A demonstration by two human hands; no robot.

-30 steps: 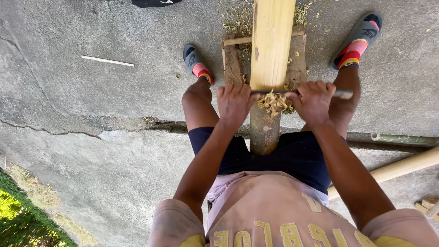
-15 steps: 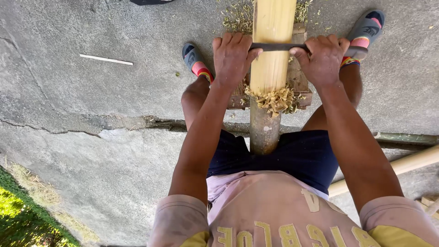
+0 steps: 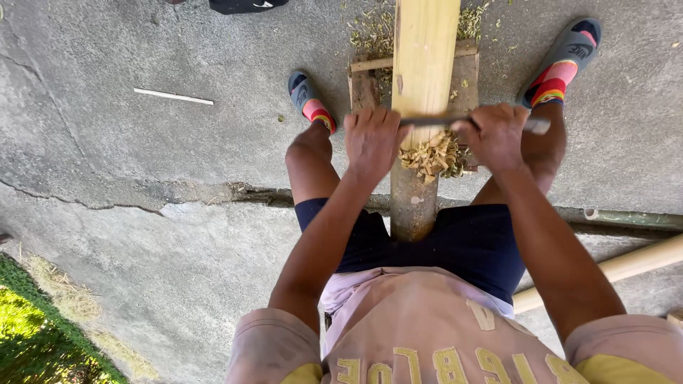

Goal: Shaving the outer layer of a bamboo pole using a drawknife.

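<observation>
An outdoor work yard is showing here, likely beside a home: cracked grey concrete ground is lying in full sun, with a strip of green grass running along one edge. Wood shavings are piling up on a pale wooden pole (propped on a rough wooden block), and another pole is lying nearby on the ground.

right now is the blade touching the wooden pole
Touching: the head view shows the blade, held by both hands, lying across the wooden pole with shavings piled under it.
</observation>
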